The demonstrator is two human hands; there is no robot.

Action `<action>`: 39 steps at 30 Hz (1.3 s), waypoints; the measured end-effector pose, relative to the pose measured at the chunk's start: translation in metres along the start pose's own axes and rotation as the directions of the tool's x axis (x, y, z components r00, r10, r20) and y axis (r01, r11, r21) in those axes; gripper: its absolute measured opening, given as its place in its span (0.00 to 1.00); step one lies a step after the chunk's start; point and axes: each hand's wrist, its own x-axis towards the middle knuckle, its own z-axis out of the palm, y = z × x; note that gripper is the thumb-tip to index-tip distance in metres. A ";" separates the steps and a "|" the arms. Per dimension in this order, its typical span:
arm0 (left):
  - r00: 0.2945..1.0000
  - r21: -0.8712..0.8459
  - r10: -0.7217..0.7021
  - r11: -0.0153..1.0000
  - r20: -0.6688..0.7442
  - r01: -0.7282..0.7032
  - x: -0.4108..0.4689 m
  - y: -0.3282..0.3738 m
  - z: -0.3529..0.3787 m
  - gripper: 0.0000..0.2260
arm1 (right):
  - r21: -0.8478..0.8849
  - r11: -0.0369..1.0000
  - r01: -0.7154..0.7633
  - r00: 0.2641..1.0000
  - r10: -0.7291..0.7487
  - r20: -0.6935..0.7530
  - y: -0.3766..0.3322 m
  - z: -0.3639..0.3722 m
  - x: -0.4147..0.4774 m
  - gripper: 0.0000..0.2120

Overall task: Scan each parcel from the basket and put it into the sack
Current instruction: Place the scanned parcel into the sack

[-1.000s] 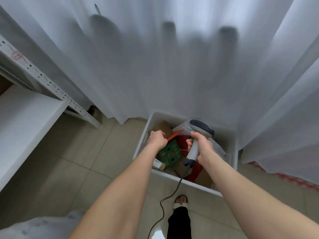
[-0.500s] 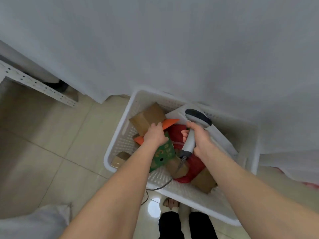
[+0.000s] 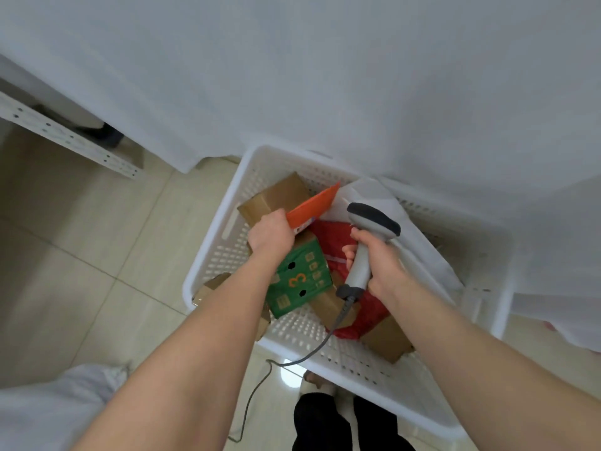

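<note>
Head view: our left grip (image 3: 271, 236) pinches the flat orange parcel (image 3: 313, 206) over the white perforated plastic basket (image 3: 257, 161), long axis running far-right; our right grip (image 3: 382, 268) clenches the grey handheld scanner (image 3: 374, 218) just right.

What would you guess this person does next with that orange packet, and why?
Probably tilt the orange parcel so its white label faces the scanner. The left hand holds it above the other parcels in the basket, and the right hand grips the scanner beside it.
</note>
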 end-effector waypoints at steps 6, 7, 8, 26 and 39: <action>0.992 -0.458 -0.110 0.880 0.061 0.125 -0.035 0.007 -0.079 0.13 | 0.015 0.999 0.029 0.999 -0.029 -0.038 -0.022 0.020 -0.073 0.09; 0.989 -0.508 -0.118 0.849 0.091 0.148 -0.045 0.009 -0.093 0.12 | 0.026 0.999 0.033 0.999 -0.032 -0.037 -0.027 0.022 -0.087 0.08; 0.986 -0.549 -0.121 0.820 0.115 0.165 -0.054 0.010 -0.105 0.12 | 0.043 0.998 0.035 0.999 -0.034 -0.031 -0.032 0.025 -0.102 0.07; 0.914 -0.824 0.152 0.507 0.375 0.254 -0.234 0.047 -0.307 0.17 | 0.073 0.963 0.259 0.965 -0.253 -0.073 -0.124 0.009 -0.352 0.05; 0.984 -0.918 0.012 0.363 0.178 0.162 -0.353 0.103 -0.341 0.15 | -0.128 0.892 0.434 0.900 -0.424 0.103 -0.145 -0.055 -0.483 0.02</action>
